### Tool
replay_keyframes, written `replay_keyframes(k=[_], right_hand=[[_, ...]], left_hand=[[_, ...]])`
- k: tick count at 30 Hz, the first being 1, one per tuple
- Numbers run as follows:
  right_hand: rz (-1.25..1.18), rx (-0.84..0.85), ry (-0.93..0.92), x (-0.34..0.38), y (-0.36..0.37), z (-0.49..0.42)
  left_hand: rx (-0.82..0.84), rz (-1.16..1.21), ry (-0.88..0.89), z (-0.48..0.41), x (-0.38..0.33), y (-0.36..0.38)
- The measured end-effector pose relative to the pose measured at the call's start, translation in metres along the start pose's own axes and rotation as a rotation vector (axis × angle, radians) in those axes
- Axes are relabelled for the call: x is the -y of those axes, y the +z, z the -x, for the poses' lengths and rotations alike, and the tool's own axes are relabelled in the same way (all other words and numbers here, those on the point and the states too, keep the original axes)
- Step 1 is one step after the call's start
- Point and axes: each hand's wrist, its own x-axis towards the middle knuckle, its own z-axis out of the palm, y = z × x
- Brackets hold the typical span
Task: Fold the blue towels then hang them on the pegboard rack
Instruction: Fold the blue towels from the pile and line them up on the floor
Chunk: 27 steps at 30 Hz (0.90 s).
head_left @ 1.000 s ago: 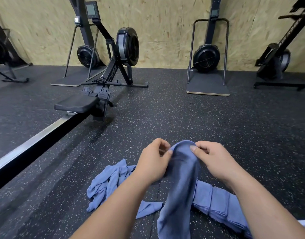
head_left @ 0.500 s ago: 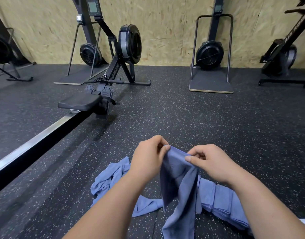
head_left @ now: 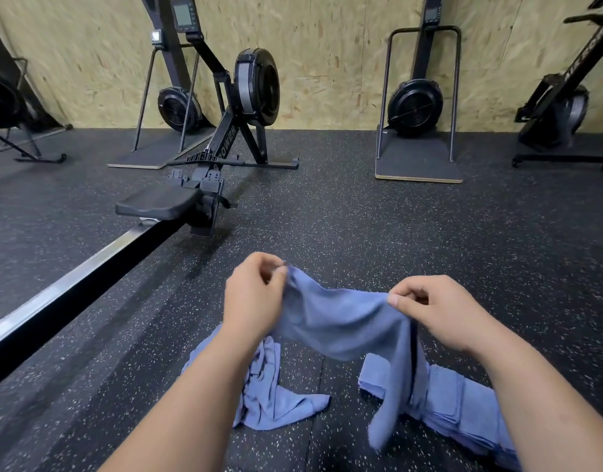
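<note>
Here the left hand (head_left: 256, 298) and right hand (head_left: 439, 311) pinch a blue towel (head_left: 344, 325).

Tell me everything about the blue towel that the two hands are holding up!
The held towel is soft-looking blue-grey cloth, unfolded and lifted off the floor. The left hand pinches one top corner and the right hand pinches the top edge further along, so the cloth sags between them. Past the right hand a long end hangs down in front of the folded towels, its tip low toward the floor.
</note>
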Motion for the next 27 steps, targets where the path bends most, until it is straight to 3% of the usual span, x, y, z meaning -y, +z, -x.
replay_keyframes(k=[5,10,18,27], right_hand=[[-0.107,-0.009,-0.083,0.025,0.013,-0.004],[-0.091,0.051,-0.118,0.033,0.023,-0.009],[-0.112,0.131,-0.067,0.022,0.025,-0.011],[0.057,-0.025,0.022,0.006,0.008,-0.012]], left_hand=[[0.411,0.029,0.245,0.027,-0.019,0.028],[0.507,0.047,0.253,0.036,-0.021,0.047],[0.305,0.067,0.208,0.027,-0.021,0.040],[-0.032,-0.059,-0.010,0.003,-0.002,0.013]])
